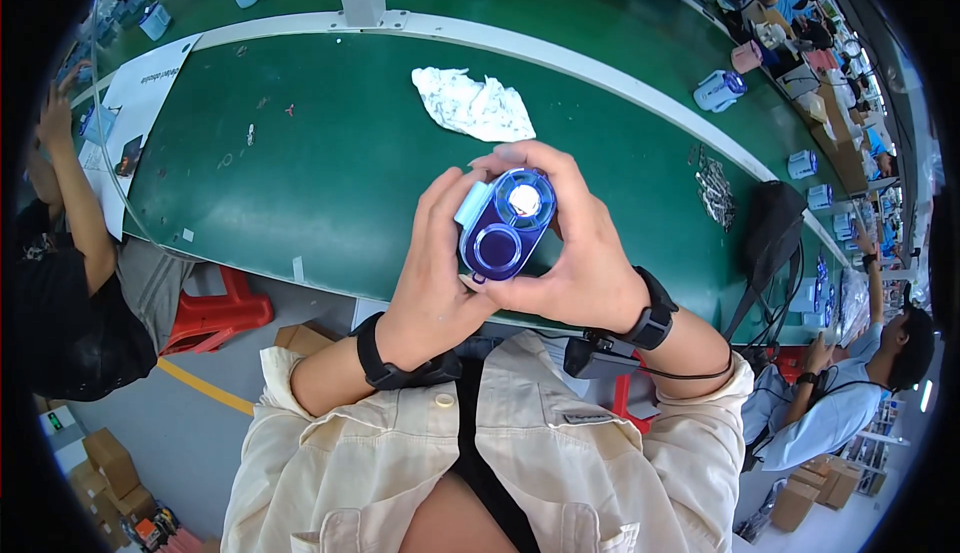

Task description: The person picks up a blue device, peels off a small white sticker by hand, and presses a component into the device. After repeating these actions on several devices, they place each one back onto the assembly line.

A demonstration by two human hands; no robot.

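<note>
Both my hands wrap round a blue plastic device (pixel 508 223) above the workbench. Its dark blue, oval top faces up, with one round ring at the near end and a round opening with a bright white centre at the far end. A light blue piece sticks out on its left side. My left hand (pixel 440 253) grips the left side, thumb at the near end. On the right side, my right hand (pixel 572 233) curls its fingers over the far end. The device's underside is hidden. A crumpled white cloth (pixel 474 105) lies just beyond my hands.
The green workbench (pixel 300 153) has a raised white rail (pixel 560 58) behind it. Light blue jug-like units (pixel 720 91) stand beyond the rail. A black bag (pixel 772 223) and small metal parts (pixel 714 191) lie at right. Other people sit left and right.
</note>
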